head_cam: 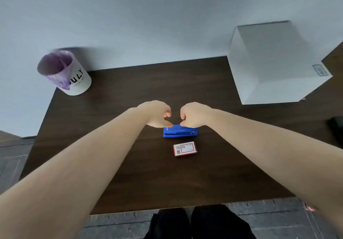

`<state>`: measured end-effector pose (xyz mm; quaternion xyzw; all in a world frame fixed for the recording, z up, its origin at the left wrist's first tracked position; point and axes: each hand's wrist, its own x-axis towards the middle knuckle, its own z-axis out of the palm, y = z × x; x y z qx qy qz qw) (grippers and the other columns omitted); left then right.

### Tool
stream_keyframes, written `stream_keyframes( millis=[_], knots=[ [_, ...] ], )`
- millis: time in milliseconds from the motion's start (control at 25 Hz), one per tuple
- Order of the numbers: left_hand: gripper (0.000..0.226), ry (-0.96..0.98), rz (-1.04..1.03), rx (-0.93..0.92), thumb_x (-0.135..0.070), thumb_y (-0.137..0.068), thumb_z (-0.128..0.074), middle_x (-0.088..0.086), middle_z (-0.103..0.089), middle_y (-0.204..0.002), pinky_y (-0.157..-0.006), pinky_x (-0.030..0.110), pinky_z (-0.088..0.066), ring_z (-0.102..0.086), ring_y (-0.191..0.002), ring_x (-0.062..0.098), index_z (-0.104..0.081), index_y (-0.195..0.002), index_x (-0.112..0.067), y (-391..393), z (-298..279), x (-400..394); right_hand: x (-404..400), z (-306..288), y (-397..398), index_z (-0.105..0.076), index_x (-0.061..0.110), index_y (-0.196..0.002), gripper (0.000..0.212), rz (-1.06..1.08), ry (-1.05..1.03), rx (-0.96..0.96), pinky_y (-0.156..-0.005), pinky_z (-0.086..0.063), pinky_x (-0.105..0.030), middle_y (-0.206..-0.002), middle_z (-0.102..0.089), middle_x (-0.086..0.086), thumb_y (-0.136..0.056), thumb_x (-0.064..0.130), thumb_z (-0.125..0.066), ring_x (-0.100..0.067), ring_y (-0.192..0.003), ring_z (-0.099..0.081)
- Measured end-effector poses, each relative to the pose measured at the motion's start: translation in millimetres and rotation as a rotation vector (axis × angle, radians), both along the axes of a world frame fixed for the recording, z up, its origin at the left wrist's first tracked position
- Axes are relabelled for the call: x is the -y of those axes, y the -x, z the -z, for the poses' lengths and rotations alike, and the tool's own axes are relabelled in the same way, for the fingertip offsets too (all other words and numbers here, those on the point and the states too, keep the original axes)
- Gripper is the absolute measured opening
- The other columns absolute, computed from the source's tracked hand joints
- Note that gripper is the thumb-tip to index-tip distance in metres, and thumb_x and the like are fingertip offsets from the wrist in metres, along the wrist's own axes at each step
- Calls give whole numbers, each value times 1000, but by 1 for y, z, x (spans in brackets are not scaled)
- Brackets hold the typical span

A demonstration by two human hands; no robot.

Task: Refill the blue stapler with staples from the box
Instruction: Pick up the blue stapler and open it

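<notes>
Blue stapler (180,131) sits flat near the middle of the dark wooden table (130,173), closed as far as can be seen, with the small red-and-white staple box (185,148) lying just beside it on the near side, also shut. Both hands hover over the stapler's far edge. The left hand (157,114) has its fingers curled and its thumb tip touching the stapler's left end; the right hand (193,115) is curled too, its fingertips at the top edge, though whether either truly grips is hard to tell. The stapler looks rigid and smooth, likely light enough to slide on the tabletop, so one hand should pin the base while the other lifts the top arm at its free end. The staple strips inside the box will probably be brittle and snap if pinched in the middle.
</notes>
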<state>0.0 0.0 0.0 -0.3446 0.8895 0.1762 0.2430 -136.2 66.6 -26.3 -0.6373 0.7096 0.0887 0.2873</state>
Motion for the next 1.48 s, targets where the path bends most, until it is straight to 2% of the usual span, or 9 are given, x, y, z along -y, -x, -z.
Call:
stream_keyframes(
  millis=[240, 520, 640, 760, 1000, 1240, 1320, 1400, 1480],
  knots=[
    [55, 58, -10, -42, -56, -73, -66, -6, -58, -104, -79, 36, -50, -53, -93, 18, -56, -115, -23, 4, 58, 8, 2, 44, 13, -51, 19, -127, 50, 12, 142, 54, -78, -46, -30, -125, -56, -6, -86, 45, -60, -21, -103, -57],
    [50, 97, 57, -172, -58, -68, -69, -8, -57, -94, -75, 33, -47, -55, -92, 17, -63, -103, -23, 9, 94, 7, -2, 71, 14, -62, 19, -114, 51, -14, 155, 151, -78, -50, -32, -105, -66, -2, -86, 59, -48, -19, -91, -61],
    [38, 146, 59, -277, -51, -69, -71, -4, -60, -84, -75, 35, -48, -58, -85, 20, -62, -83, -17, 11, 109, 3, -3, 81, 12, -65, 14, -101, 48, -29, 218, 172, -65, -46, -26, -92, -68, -5, -88, 56, -46, -17, -78, -60],
    [38, 234, 54, -362, -47, -71, -71, 0, -65, -86, -77, 36, -50, -59, -84, 19, -65, -89, -15, 11, 114, -6, -12, 87, 11, -67, 14, -95, 48, 22, 336, 217, -58, -40, -25, -84, -66, -5, -88, 57, -46, -16, -71, -56],
    [32, 357, -39, -575, -40, -79, -65, -2, -67, -93, -77, 34, -47, -60, -90, 22, -63, -103, -18, -15, 127, -35, -54, 104, 11, -64, 16, -112, 40, 114, 694, 298, -81, -44, -30, -108, -67, -3, -93, 46, -46, -19, -97, -59],
    [36, 434, -32, -524, -38, -86, -56, -1, -65, -114, -92, 38, -47, -56, -105, 20, -59, -119, -23, -23, 129, -36, -79, 111, 32, -55, 14, -128, 48, 185, 680, 269, -95, -46, -29, -122, -64, -3, -87, 39, -61, -19, -109, -60],
    [42, 487, -5, -480, -44, -84, -57, -3, -64, -117, -95, 39, -46, -52, -110, 20, -59, -120, -24, -19, 126, -31, -75, 115, 35, -61, 14, -118, 40, 129, 584, 209, -87, -47, -26, -112, -67, -4, -83, 34, -68, -19, -102, -61],
    [47, 449, 11, -497, -47, -80, -61, -4, -64, -116, -95, 39, -46, -53, -111, 19, -58, -121, -24, -9, 121, -31, -68, 114, 34, -62, 15, -88, 20, 96, 557, 145, -67, -42, -22, -86, -64, -1, -81, 32, -71, -19, -83, -58],
    [42, 354, 38, -530, -44, -79, -64, -4, -65, -104, -86, 35, -48, -58, -100, 19, -60, -114, -22, 3, 119, -34, -61, 111, 31, -56, 15, -78, 24, 91, 546, 136, -58, -38, -21, -71, -55, 4, -78, 33, -73, -18, -74, -53]
  ],
)
